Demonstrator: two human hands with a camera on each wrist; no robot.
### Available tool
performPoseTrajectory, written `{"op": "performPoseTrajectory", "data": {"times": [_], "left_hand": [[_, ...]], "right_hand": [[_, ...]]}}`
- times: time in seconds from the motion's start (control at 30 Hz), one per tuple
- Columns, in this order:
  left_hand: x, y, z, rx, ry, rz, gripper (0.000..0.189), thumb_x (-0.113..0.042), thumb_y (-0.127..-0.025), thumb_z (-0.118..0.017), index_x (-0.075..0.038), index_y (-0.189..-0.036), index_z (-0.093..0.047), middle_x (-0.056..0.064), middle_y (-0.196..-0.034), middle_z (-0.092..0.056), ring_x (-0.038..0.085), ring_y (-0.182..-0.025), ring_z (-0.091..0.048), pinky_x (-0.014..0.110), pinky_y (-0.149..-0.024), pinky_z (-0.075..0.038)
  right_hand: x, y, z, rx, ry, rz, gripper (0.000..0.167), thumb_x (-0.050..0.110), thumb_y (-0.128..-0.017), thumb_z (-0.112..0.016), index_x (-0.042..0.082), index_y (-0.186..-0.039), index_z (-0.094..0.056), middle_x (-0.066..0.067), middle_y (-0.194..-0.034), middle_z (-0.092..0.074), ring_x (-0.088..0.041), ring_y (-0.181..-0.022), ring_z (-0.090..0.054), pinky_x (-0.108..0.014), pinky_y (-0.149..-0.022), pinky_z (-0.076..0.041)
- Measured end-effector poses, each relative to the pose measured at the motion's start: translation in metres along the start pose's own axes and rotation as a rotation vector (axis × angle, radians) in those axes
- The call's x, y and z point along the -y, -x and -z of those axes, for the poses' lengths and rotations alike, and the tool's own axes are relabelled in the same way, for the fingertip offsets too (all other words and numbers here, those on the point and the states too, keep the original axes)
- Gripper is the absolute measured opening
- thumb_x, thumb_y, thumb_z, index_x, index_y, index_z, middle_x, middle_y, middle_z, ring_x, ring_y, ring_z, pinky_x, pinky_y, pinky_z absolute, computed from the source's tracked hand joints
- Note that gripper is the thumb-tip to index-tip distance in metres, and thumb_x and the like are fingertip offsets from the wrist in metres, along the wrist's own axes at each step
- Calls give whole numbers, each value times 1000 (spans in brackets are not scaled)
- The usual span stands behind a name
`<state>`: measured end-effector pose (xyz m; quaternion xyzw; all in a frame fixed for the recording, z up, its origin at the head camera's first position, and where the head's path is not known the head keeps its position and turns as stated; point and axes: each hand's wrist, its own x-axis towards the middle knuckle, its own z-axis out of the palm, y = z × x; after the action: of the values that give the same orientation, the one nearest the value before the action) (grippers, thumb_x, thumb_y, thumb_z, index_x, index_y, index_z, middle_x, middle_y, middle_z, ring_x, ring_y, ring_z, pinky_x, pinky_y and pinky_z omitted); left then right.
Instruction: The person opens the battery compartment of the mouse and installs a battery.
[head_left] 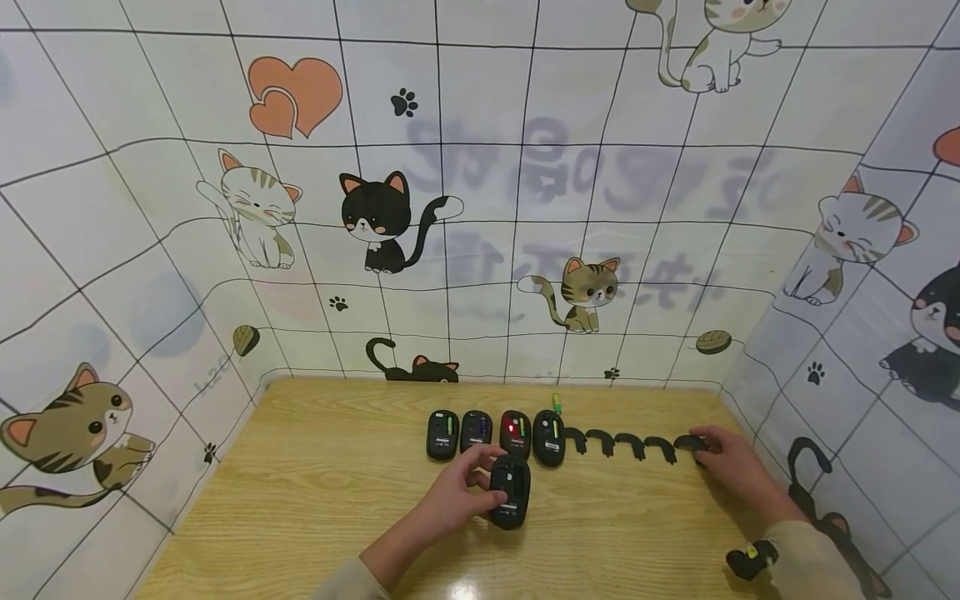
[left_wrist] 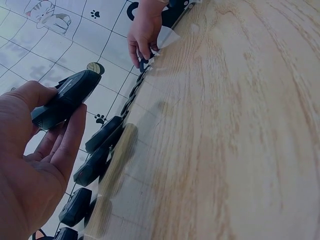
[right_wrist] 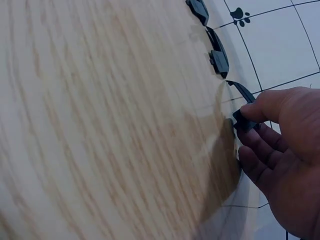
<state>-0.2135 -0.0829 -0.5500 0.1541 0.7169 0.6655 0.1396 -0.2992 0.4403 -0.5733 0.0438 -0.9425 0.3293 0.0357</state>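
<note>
My left hand (head_left: 456,493) grips a black computer mouse (head_left: 512,497) by its sides over the front middle of the table. Its underside faces up, and the battery bay has no cover on it. In the left wrist view, thumb and fingers hold this mouse (left_wrist: 70,100) along its edges. At the right end of a row of curved black battery covers (head_left: 630,445), my right hand (head_left: 729,465) pinches the last cover (head_left: 686,442). The right wrist view shows that cover (right_wrist: 245,119) between thumb and fingertips, its narrow end close to the neighbouring cover (right_wrist: 218,55).
Several black mice (head_left: 442,435) lie bottom up in a row beyond my left hand, batteries showing inside; one mouse (head_left: 515,433) glows red. A loose green battery (head_left: 557,403) sits behind the rightmost mouse. Cat-printed cloth (head_left: 487,208) walls the wooden table (head_left: 315,492) at back and sides.
</note>
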Motion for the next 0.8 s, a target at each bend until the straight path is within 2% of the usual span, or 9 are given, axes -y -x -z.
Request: {"op": "performPoseTrajectory", "data": {"times": [0.1,0.2,0.43,0.63,0.8], "left_hand": [[0,0,0,1,2,2,56,-5,-95,-84,-22,-145,-64,11,-128,-63,26,-103,-72,37,-76,-68],[0,0,0,-2,2,4,56,-5,-95,-84,-22,-145,-64,11,-127,-63,26,-103,-72,37,-76,-68],[0,1,0,-7,-4,2,56,-5,-96,-84,-23,-145,-65,11,-127,-62,26,-103,-72,36,-76,-68],[-1,0,-1,-5,2,3,56,-5,-96,-84,-23,-145,-64,11,-127,-62,27,-103,-71,37,-76,-68],[0,0,-1,0,9,-5,56,-4,-96,-84,-22,-145,-64,12,-127,-63,27,-103,-72,38,-76,-69]], "right_hand": [[1,-1,-2,6,30,-11,40,0,-100,-74,-11,-137,-64,-30,-114,-72,-44,-102,-72,-39,-76,-56],[2,-1,-4,2,53,-19,42,2,-99,-76,-9,-138,-65,-30,-116,-72,-43,-101,-71,-43,-77,-56],[-1,-2,-6,9,82,6,42,1,-99,-76,-13,-137,-64,-32,-119,-65,-44,-101,-69,-49,-80,-57],[-5,-2,-11,-18,116,24,41,1,-99,-76,-14,-135,-65,-34,-122,-61,-43,-102,-66,-55,-84,-56],[-4,-3,-13,-26,108,46,38,0,-99,-76,-15,-133,-66,-35,-120,-61,-44,-102,-65,-60,-86,-56]]}}
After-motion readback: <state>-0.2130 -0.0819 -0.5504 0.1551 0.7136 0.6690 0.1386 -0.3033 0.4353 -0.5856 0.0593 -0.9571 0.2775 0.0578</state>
